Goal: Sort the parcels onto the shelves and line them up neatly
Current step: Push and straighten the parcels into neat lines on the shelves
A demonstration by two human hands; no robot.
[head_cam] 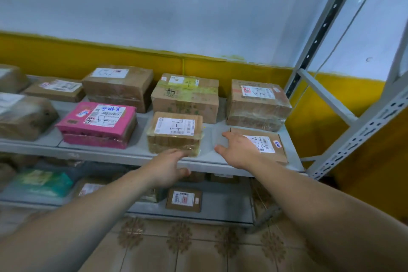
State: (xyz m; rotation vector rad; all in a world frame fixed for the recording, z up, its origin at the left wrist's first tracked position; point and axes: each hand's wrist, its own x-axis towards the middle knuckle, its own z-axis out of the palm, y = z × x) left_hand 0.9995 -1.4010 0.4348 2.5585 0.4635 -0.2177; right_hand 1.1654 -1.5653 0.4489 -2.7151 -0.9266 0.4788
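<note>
Flat parcel (272, 150), right of centre on the upper shelf (136, 158), lies under the spread right hand (238, 150), nothing gripped. Left hand (170, 166) is loose by the small taped box (174, 132). Rows look mostly filled, so probably just straightening left.

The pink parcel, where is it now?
In the head view, the pink parcel lies at the front of the upper shelf, left of centre, between a brown parcel and a small taped box.

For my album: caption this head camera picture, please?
Left hand nears a small box, right hand a flat parcel.
</note>
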